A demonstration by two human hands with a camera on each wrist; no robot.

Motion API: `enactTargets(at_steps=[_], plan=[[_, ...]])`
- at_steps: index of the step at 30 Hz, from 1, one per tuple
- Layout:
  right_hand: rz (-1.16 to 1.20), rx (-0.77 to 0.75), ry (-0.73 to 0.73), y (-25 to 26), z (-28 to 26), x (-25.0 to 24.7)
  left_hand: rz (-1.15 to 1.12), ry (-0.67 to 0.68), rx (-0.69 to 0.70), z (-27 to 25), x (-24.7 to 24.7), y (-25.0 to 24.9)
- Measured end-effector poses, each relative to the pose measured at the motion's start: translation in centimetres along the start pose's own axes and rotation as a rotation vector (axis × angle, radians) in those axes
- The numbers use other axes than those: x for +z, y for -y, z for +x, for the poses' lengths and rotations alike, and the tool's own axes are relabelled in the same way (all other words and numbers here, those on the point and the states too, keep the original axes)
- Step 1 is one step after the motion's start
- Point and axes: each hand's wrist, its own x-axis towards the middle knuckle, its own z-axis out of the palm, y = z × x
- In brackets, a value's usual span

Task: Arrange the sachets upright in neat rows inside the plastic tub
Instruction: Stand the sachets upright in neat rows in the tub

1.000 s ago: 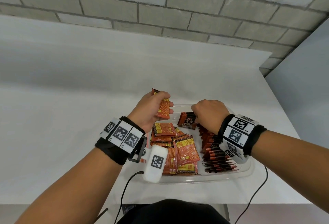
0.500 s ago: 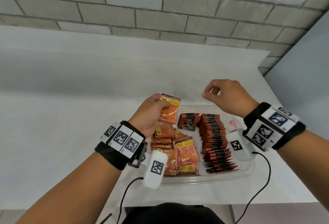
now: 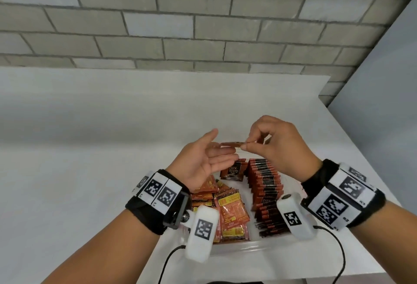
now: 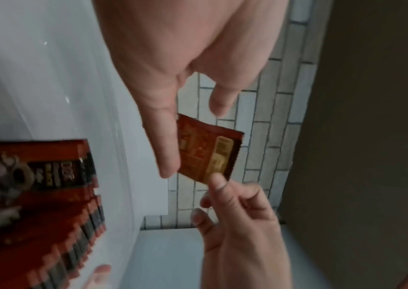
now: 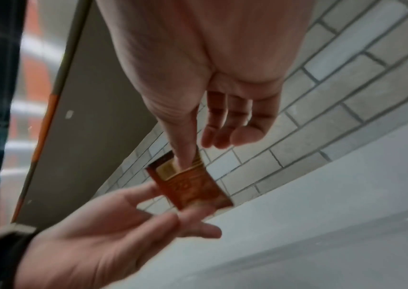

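Observation:
An orange sachet (image 3: 228, 143) hovers flat above the tub's far end. My right hand (image 3: 244, 147) pinches its right end between thumb and forefinger; the right wrist view shows the thumb (image 5: 183, 144) on the sachet (image 5: 190, 185). My left hand (image 3: 222, 149) lies palm up beneath it with straight fingers, fingertips touching the sachet (image 4: 205, 150). In the clear plastic tub (image 3: 237, 247) a row of dark red sachets (image 3: 264, 184) stands upright on the right. Loose orange sachets (image 3: 230, 209) lie flat on the left. One dark sachet (image 3: 232, 170) leans at the back.
The tub sits near the front right of a white table (image 3: 90, 171). A grey brick wall (image 3: 203, 24) runs behind it and a plain wall (image 3: 383, 103) stands at the right. Camera cables (image 3: 338, 250) trail off both wrists over the table's front edge.
My right hand rose from the upright row and came across to the sachet that the left hand held up. The right now pinches it, and the left fingers have opened flat.

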Motion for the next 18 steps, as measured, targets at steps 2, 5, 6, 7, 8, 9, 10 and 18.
enactTargets(at_steps=[2,5,6,7,8,9,10,18], plan=[[-0.061,-0.07,0.097,-0.5,-0.6,0.5,-0.003,0.032,0.038,0.0,0.2,0.0],[-0.124,-0.058,0.193,-1.1,-1.0,0.4,0.074,0.003,0.116,0.3,0.3,-0.2],[-0.127,-0.05,0.203,-1.3,-1.0,0.3,0.097,-0.008,0.139,0.3,0.3,-0.3],[-0.126,-0.045,0.191,-1.4,-1.0,0.2,0.118,-0.018,0.15,0.4,0.3,-0.3],[-0.136,-0.04,0.157,-1.6,-1.0,0.2,0.143,-0.023,0.152,0.4,0.3,-0.3],[-0.161,-0.029,0.116,-1.7,-0.9,0.1,0.17,-0.025,0.152,0.3,0.3,-0.2],[-0.183,-0.011,0.084,-1.7,-0.8,0.0,0.198,-0.021,0.15,0.3,0.4,-0.2],[-0.199,0.097,0.224,-1.3,0.5,0.5,0.382,-0.081,0.101,0.9,2.3,1.4]])
